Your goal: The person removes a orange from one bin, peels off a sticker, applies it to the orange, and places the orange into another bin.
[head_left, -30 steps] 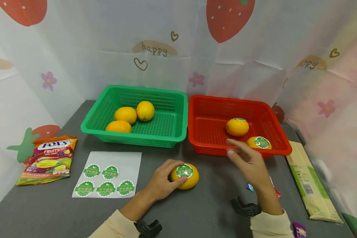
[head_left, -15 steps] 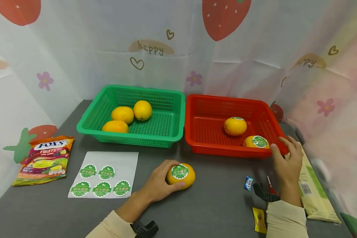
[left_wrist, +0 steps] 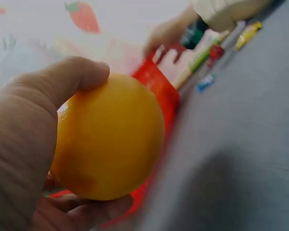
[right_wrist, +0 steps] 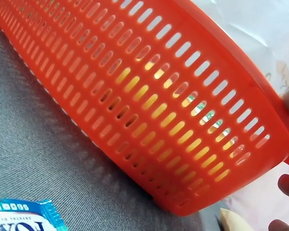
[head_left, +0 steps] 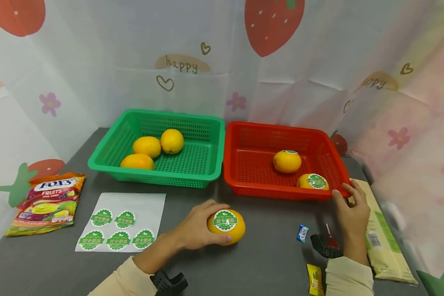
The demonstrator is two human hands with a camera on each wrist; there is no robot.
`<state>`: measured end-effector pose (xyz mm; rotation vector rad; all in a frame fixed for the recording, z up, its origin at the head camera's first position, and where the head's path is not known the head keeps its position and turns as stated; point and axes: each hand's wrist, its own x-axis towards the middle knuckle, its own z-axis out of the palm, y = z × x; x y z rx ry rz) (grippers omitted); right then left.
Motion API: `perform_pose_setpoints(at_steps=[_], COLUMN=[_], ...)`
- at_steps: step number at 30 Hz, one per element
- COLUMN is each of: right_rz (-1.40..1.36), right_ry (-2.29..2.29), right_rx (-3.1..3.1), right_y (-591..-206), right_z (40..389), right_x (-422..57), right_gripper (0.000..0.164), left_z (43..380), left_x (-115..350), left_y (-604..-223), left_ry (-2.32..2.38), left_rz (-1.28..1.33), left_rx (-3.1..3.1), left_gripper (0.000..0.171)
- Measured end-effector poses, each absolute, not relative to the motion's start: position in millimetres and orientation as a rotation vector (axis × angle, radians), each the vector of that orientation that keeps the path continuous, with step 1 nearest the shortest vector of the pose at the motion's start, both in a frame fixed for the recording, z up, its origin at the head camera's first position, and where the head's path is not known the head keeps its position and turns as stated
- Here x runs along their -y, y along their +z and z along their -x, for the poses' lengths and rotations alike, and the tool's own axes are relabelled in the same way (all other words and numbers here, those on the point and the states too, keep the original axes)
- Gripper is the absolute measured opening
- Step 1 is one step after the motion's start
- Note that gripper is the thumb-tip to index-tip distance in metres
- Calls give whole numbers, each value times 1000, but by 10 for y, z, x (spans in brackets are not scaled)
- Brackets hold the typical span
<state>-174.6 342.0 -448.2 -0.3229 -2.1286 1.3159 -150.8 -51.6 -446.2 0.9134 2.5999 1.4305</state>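
Observation:
My left hand (head_left: 197, 230) holds a round yellow-orange fruit (head_left: 235, 232) between thumb and fingers, over the middle of the table. A green-and-white round sticker (head_left: 225, 220) lies on the fruit's upper side. In the left wrist view the fruit (left_wrist: 118, 139) fills the grip, and a shadow falls on the table beside it. My right hand (head_left: 354, 213) grips the front right corner of the red basket (head_left: 266, 190), its thumb on the rim. Two stickered fruits sit inside that basket. The right wrist view shows the slotted basket wall (right_wrist: 135, 91), with only parts of the hand in sight.
A green basket (head_left: 177, 179) with several unstickered fruits stands left of the red one. A sticker sheet (head_left: 133, 201) and candy bag (head_left: 46, 205) lie at left. A blue candy (head_left: 302, 233), a yellow candy (head_left: 315, 279), a small red tool (head_left: 331, 241) and a beige-green packet (head_left: 382, 242) lie at right.
My right hand has moved right and taken hold of the red basket's corner. The left hand keeps its fruit and has shifted slightly right. The head view has turned a little.

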Motion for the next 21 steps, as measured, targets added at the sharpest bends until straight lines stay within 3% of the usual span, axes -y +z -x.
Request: perform_pose_setpoints(at_steps=[5, 11, 16, 21], right_rz=[324, 328, 331, 318], right_ry=[1341, 1399, 1419, 1414], right_rx=[2125, 2115, 2119, 2115], right_y=[-4464, -4496, -4501, -4461], right_z=[1740, 1725, 1719, 1732], right_x=[-3421, -3433, -3437, -3458], right_gripper=[41, 42, 43, 42], left_z=[1803, 2377, 2802, 3038], left_x=[379, 74, -212, -492], left_y=[-3877, -3286, -3214, -3407], left_ry=[1430, 1353, 1271, 1235], left_rz=[-1039, -952, -771, -606], left_rx=[-2523, -2484, -2374, -2249], left_gripper=[63, 63, 67, 70])
